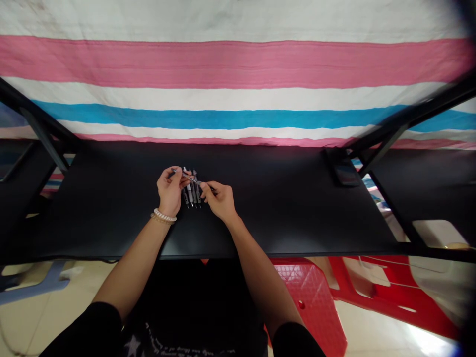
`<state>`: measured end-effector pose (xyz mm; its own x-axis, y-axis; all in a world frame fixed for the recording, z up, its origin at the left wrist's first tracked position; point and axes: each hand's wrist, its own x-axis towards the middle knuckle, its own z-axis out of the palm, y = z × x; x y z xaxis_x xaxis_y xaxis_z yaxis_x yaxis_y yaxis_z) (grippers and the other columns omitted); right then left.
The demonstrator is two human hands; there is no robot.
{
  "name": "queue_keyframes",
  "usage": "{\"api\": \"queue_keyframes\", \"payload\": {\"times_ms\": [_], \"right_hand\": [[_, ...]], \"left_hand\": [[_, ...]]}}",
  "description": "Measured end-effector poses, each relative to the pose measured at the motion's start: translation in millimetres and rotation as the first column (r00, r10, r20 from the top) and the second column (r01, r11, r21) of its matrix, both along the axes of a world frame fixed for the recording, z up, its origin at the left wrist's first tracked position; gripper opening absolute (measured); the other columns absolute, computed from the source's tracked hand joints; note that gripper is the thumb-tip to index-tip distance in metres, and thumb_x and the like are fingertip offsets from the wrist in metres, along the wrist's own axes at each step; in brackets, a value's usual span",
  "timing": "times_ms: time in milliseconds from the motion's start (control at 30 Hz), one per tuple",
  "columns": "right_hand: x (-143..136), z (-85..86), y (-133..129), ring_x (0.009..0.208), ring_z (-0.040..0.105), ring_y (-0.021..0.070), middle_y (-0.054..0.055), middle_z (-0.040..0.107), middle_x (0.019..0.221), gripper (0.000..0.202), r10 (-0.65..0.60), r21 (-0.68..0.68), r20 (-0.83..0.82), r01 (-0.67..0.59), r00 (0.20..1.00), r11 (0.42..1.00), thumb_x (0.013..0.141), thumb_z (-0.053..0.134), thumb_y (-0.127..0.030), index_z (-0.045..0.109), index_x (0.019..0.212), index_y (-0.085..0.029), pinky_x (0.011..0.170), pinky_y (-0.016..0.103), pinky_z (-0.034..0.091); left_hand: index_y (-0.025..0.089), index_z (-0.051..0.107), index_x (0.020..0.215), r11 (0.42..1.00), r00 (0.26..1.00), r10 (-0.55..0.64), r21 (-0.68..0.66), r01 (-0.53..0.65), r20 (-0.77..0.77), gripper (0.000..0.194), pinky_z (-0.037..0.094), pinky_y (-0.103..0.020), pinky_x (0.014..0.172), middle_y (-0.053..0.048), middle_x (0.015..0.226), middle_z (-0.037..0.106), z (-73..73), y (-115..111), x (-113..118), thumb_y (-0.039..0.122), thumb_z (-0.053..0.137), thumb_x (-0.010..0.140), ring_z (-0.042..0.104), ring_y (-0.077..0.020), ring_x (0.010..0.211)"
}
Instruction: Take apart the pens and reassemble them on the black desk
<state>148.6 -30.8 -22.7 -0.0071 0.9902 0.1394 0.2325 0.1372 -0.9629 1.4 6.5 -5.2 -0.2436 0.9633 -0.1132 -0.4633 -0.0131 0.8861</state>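
Between my two hands is a slim pen (pixel 191 178), tilted down toward the right. My left hand (pixel 170 188) pinches its upper left end, and the fingers of my right hand (pixel 220 199) are closed round its lower right end. Just beneath, several pens (pixel 192 197) lie side by side on the black table (pixel 275 208), their tips pointing toward me. My hands cover part of these pens. Whether the held pen is in one piece or in parts is too small to tell.
A dark phone (pixel 345 171) lies at the table's right end, by the black metal frame (pixel 386 129). A striped cloth (pixel 238 64) hangs along the far edge. Below the near edge stand a red plastic stool (pixel 308 297) and a red chair (pixel 401 297).
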Motion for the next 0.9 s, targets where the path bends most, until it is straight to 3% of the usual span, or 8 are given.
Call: {"api": "queue_keyframes", "payload": {"times_ms": [167, 333, 700, 900], "right_hand": [[-0.9, -1.8, -0.3, 0.070, 0.069, 0.0154, 0.005, 0.075, 0.092, 0.035, -0.027, 0.075, -0.049, 0.031, 0.998, 0.997, 0.089, 0.069, -0.048, 0.073, 0.112, -0.022, 0.064, 0.027, 0.056], [0.9, -0.8, 0.3, 0.051, 0.062, 0.0131, 0.000, 0.067, 0.063, 0.037, 0.004, 0.017, -0.006, -0.003, 1.000, 1.000, 0.097, 0.057, -0.051, 0.075, 0.100, -0.019, 0.055, 0.026, 0.050], [3.5, 3.2, -0.7, 0.049, 0.048, 0.0127, -0.002, 0.051, 0.051, 0.057, -0.070, 0.058, 0.197, 0.059, 0.978, 0.997, 0.101, 0.041, -0.062, 0.071, 0.080, -0.018, 0.051, 0.026, 0.034], [4.4, 7.1, -0.1, 0.053, 0.050, 0.0128, 0.000, 0.054, 0.056, 0.064, -0.060, 0.078, 0.178, 0.047, 0.982, 0.996, 0.099, 0.038, -0.069, 0.070, 0.075, -0.019, 0.054, 0.026, 0.035]], "left_hand": [[0.018, 0.061, 0.090, 1.000, 1.000, 0.012, 0.010, -0.012, -0.023, 0.032, 0.057, -0.022, 0.064, -0.004, 0.077, 0.074, -1.6, 0.4, -0.9, 0.039, 0.083, 0.079, 0.072, -0.0124, 0.066], [0.017, 0.062, 0.089, 1.000, 0.999, 0.011, 0.005, -0.011, -0.034, 0.035, 0.057, -0.022, 0.064, -0.005, 0.078, 0.075, -2.3, -0.3, -1.5, 0.040, 0.084, 0.077, 0.072, -0.0125, 0.068], [0.018, 0.061, 0.089, 0.993, 0.993, -0.118, 0.016, 0.118, -0.006, 0.043, 0.059, -0.025, 0.070, -0.007, 0.089, 0.078, 3.9, -3.2, -3.0, 0.047, 0.088, 0.071, 0.076, -0.0174, 0.076], [0.020, 0.060, 0.089, 0.982, 0.982, -0.188, 0.037, 0.187, 0.025, 0.040, 0.058, -0.023, 0.068, -0.005, 0.093, 0.077, 6.1, -4.3, -5.3, 0.046, 0.086, 0.074, 0.075, -0.0155, 0.077]]}}
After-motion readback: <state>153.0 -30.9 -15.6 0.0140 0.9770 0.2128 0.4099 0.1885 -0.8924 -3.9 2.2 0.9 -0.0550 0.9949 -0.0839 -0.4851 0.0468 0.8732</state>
